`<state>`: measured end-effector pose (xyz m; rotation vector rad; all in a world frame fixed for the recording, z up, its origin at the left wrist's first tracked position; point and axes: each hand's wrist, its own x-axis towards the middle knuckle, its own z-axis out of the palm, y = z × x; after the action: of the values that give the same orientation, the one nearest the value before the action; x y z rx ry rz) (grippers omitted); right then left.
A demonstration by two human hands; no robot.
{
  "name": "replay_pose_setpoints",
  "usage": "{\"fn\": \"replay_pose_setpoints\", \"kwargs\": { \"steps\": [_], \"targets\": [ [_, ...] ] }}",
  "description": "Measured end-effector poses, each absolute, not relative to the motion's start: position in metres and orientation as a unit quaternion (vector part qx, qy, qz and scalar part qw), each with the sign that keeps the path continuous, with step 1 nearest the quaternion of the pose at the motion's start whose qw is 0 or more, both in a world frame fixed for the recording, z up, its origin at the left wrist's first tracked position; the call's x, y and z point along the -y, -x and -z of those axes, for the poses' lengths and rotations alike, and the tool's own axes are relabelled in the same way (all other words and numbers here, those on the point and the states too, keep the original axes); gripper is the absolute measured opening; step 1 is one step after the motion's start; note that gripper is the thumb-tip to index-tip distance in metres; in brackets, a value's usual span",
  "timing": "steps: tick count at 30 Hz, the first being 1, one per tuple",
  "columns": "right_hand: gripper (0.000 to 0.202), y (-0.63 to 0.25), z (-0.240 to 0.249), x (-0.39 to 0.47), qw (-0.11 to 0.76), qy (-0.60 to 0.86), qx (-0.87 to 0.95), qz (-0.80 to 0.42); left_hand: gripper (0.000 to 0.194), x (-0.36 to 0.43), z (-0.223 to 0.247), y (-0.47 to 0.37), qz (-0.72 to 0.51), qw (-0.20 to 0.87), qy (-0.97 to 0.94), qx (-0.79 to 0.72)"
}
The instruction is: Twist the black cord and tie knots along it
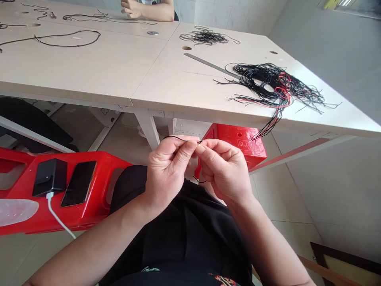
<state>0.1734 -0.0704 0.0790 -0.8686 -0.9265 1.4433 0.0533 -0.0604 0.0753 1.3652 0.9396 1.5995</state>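
Above my lap, just in front of the table edge, my left hand (171,169) and my right hand (224,169) meet thumb to thumb. Both pinch a thin black cord (175,138). One stretch of it runs over the left index finger, and a short bit shows between the two thumbs. A loose black end hangs below, by the right palm. Fingers cover the part between the pinches, so any knot there is hidden. On the table to the right lies a thick bundle of black cords (258,81) with some red strands, partly drooping over the front edge.
A metal ruler (208,63) reaches under the bundle. Behind it sits a tangled black cord pile (205,37). Across the table rests another person's arm (157,10). On a red stool (98,167) at left are a phone (79,183) and a black box (50,177) with a white cable.
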Motion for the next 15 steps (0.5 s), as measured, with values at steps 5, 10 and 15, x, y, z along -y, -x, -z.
{"fn": "replay_pose_setpoints", "kwargs": {
  "steps": [5, 10, 15],
  "targets": [
    [0.027, -0.1734, -0.0788, 0.0703, 0.558, 0.381, 0.399, -0.62, 0.008, 0.0573, -0.0736, -0.0517, -0.638, 0.364, -0.576, -0.359],
    [0.027, -0.1739, -0.0776, 0.0701, 0.555, 0.371, 0.411, -0.621, 0.007, 0.0591, -0.0763, -0.0519, -0.638, 0.393, -0.567, -0.343],
    [0.028, -0.1764, -0.078, 0.0708, 0.546, 0.383, 0.429, -0.61, 0.009, 0.0613, -0.0768, -0.0521, -0.63, 0.432, -0.542, -0.349]
  ]
}}
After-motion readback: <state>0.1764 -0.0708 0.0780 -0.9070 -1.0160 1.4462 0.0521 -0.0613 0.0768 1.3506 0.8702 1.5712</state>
